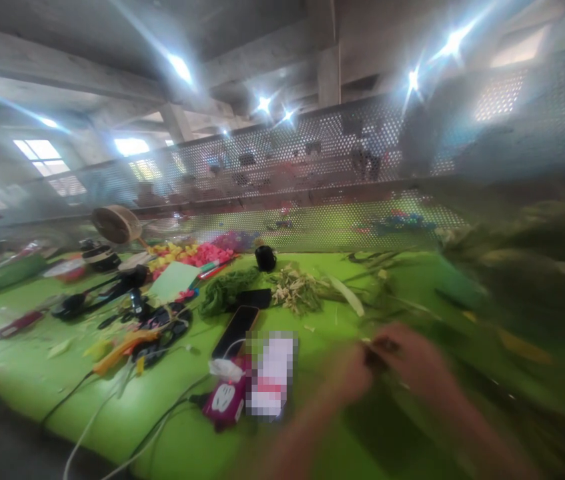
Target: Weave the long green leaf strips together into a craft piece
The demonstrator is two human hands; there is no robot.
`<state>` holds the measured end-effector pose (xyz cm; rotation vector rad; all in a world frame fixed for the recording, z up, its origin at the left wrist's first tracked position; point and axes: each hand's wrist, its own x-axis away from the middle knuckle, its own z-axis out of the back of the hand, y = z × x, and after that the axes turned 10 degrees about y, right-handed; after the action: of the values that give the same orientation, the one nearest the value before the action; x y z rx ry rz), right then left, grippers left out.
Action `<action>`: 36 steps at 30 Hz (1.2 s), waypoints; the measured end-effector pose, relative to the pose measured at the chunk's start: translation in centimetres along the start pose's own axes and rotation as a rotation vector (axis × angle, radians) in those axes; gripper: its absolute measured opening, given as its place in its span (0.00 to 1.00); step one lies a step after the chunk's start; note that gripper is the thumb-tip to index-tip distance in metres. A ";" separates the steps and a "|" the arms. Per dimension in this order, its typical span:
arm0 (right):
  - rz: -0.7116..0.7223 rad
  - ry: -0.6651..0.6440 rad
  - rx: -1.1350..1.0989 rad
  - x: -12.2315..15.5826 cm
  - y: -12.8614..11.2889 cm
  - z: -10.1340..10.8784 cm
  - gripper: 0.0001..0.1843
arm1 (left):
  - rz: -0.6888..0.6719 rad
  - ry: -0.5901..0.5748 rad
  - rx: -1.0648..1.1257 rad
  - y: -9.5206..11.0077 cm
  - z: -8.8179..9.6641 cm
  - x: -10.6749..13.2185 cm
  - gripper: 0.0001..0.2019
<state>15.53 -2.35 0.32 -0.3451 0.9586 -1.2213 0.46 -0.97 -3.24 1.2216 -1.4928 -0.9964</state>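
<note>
Over the green tabletop (312, 437), right of centre, my left hand (355, 373) and my right hand (407, 353) meet with their fingertips close together. Both look closed in a pinch, though motion blurs them. Whatever lies between the fingers is too small and smeared to name. Just beyond them rests a long pale green leaf-like strip (349, 295), beside a bunch of pale yellow-green sprigs (296, 288). Dark green leafy material (227, 288) sits farther left. To the left of my hands lies a phone with a blurred-out screen (271, 377).
A dark phone (236, 330), a purple power box (225, 402) with cables and an orange-yellow glue gun (127, 348) occupy the left side. Pink and yellow pieces (212, 253) are heaped behind. A perforated metal panel (287, 180) borders the back; blurred foliage (517, 247) stands at right.
</note>
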 end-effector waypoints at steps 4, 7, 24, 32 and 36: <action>-0.035 0.038 -0.011 0.1 -0.1 0.1 0.08 | -0.120 -0.193 -0.230 -0.1 -0.1 0.6 0.05; -0.091 0.120 -0.034 0.2 -0.3 0.3 0.09 | -0.172 -0.303 -0.403 -0.2 -0.4 1.2 0.07; -0.297 0.027 -0.140 -0.9 0.5 1.2 0.14 | -0.045 -0.079 -0.112 3.2 -0.7 0.9 0.16; -0.239 0.198 0.042 -0.9 1.2 1.8 0.16 | -0.075 -0.118 -0.126 2.7 -0.4 0.3 0.15; -0.133 0.277 0.119 -0.5 1.0 2.2 0.18 | -0.114 -0.024 -0.141 2.4 0.0 -0.3 0.19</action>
<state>17.86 -2.14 1.15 -0.1487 1.1069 -1.4674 -0.06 -0.22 -0.95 1.2073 -1.3586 -1.1752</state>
